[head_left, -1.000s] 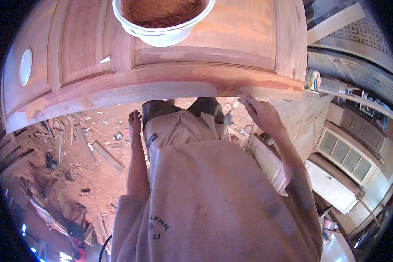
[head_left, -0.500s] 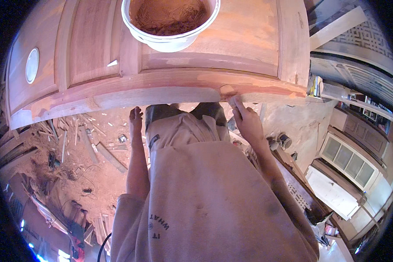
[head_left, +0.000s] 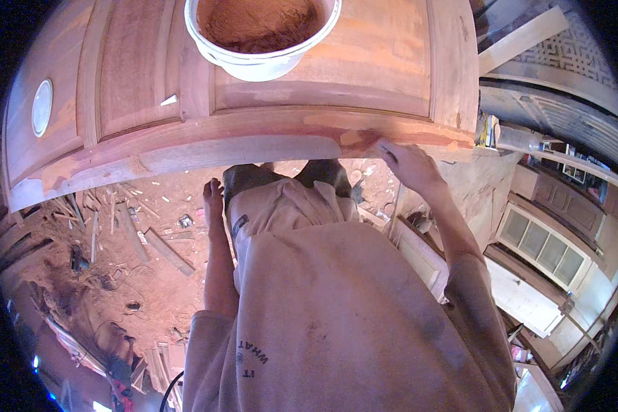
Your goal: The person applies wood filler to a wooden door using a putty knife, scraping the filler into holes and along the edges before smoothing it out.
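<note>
Right hand [head_left: 417, 169] rightward, at door's edge [head_left: 281, 146]

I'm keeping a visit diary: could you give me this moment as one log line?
right hand: pinching small pale item at edge of wooden panel | left hand: apparently empty | white tub: on panel, brown contents

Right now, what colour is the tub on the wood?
The tub is white outside, seen best in the head view.

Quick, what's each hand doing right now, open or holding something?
Left hand: loosely open, nothing visible in it.
Right hand: closed on a small flat tool, type unclear.
</note>
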Action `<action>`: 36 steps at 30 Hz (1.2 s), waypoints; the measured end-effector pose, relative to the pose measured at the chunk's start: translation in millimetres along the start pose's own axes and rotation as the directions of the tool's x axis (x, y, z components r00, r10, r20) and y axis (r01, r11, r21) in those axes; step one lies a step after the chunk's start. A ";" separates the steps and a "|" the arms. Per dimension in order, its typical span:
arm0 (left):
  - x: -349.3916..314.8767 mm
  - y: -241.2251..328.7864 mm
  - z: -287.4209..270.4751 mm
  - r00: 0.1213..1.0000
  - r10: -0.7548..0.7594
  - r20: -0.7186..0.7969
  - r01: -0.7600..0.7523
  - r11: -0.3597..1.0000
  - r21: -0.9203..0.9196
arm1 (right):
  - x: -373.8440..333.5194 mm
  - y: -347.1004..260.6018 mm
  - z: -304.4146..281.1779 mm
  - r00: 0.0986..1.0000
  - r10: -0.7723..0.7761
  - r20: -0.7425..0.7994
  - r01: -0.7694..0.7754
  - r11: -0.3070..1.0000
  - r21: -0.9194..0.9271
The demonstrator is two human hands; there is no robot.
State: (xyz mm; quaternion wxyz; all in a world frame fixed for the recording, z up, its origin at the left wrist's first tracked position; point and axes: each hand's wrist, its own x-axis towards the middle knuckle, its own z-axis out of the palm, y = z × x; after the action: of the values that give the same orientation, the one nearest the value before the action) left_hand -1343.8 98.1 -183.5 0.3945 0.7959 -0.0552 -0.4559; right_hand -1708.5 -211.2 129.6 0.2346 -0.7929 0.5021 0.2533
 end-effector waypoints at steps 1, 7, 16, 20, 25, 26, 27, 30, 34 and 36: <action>-2.4 -0.6 3.9 0.999 -0.031 -0.007 0.031 0.999 -0.034 | -2.1 17.3 9.7 0.999 -0.019 -0.051 0.021 0.999 0.035; -3.7 -20.8 -5.3 0.999 -0.040 0.002 0.040 0.999 0.025 | 1.3 -42.5 52.4 0.944 -0.066 -0.322 0.138 0.968 0.209; 9.6 19.7 7.9 1.000 0.017 -0.018 -0.018 0.999 -0.051 | -13.6 -36.3 20.6 0.987 -0.045 -0.153 0.051 0.998 0.033; 4.0 27.1 13.8 1.000 0.022 0.007 -0.022 0.999 -0.031 | 10.8 -56.9 9.0 0.965 -0.195 -0.177 0.195 0.981 -0.020; -13.0 10.2 12.7 1.000 -0.025 0.001 0.025 1.000 0.002 | 15.7 -47.2 4.5 0.995 -0.096 -0.015 0.095 0.993 -0.072; -13.8 7.9 11.4 0.999 -0.052 0.001 0.052 0.999 0.013 | 15.0 -39.8 3.3 0.994 -0.112 0.016 0.113 0.992 -0.056; -16.7 4.2 12.4 0.999 -0.052 0.000 0.052 0.999 0.017 | 13.5 -30.0 2.1 0.991 -0.127 0.046 0.129 0.991 -0.041; -24.4 0.3 16.1 0.999 -0.047 -0.004 0.047 0.997 -0.061 | 5.1 28.3 3.3 0.972 -0.234 -0.009 0.234 0.971 -0.039; -22.8 -34.4 -5.8 0.996 -0.074 -0.046 0.071 0.996 -0.060 | -24.0 57.7 17.6 0.893 -0.231 -0.387 0.324 0.926 0.195; -25.7 -31.7 -4.6 0.993 -0.091 -0.078 0.088 0.995 -0.043 | -45.7 56.2 28.7 0.934 0.294 -0.202 -0.012 0.592 0.806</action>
State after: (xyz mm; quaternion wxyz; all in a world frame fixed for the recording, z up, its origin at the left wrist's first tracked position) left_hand -1363.7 133.9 -186.2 0.3913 0.8071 0.0055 -0.4422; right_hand -1781.5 -184.0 130.3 0.4555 -0.5888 0.6593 -0.1055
